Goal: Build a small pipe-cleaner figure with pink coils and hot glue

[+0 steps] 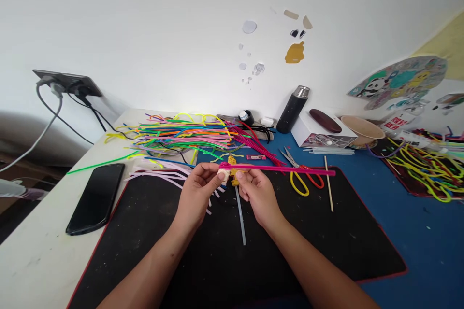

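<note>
My left hand [201, 188] is closed, pinching a small cream-white piece [224, 175] with pink pipe cleaner bunched at its top. From there a long pink pipe cleaner [290, 169] runs straight out to the right, past my right hand [259, 190]. My right hand is also closed, thumb and fingers at the pipe cleaner close to the white piece. Between the hands shows a yellow tool that looks like a small glue gun [232, 160], partly hidden by my fingers. A translucent glue stick [241, 222] extends from its near end over the black mat [290, 251].
Many coloured pipe cleaners [181, 133] lie at the back, with lilac ones [159, 176] nearer. Scissors [299, 178] and a wooden stick [328, 186] are on the right, a phone [96, 198] on the left. Behind stand a black flask [293, 108] and a white box [319, 130].
</note>
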The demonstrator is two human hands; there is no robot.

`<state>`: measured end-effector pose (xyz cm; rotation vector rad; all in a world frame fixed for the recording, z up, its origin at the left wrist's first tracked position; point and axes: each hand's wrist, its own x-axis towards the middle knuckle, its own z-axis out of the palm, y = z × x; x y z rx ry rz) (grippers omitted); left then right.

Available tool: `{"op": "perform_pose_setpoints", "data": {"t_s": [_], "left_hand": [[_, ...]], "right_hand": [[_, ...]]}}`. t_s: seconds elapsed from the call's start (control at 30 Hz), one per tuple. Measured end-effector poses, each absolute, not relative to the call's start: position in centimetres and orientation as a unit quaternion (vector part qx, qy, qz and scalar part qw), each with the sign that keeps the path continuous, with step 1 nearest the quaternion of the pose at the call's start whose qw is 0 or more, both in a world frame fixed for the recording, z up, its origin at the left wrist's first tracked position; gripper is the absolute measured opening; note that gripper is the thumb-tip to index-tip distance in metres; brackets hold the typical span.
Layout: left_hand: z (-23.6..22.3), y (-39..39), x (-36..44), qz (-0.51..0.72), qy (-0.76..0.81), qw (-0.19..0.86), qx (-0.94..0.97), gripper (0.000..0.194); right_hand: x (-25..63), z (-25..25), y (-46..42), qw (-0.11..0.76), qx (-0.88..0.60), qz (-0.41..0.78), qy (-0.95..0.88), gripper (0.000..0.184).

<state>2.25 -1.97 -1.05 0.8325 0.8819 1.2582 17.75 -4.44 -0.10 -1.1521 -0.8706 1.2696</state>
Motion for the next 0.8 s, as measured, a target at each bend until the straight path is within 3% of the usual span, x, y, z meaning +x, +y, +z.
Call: {"op": "perform_pose_setpoints", "data": {"t_s": [0.17, 0.3, 0.8], "left_hand": [[-1.4, -2.1, 2.5, 0.544, 0.414, 0.594, 0.424, 0.037], [-1.6, -2.1, 2.5, 0.538, 0.424, 0.584, 0.435, 0.037], [-0.9, -1.7, 2.5, 0.560, 0.384, 0.683, 0.269, 0.049]], "right_hand": [[17.7, 0.8, -4.4, 0.597, -0.469, 0.518, -0.395, 0.046], [17.4, 1.1, -4.5, 0.587, -0.469, 0.511, -0.417, 0.040], [17.5, 1.0, -5.1, 0.543, -0.532, 0.469, -0.449, 0.046]]}}
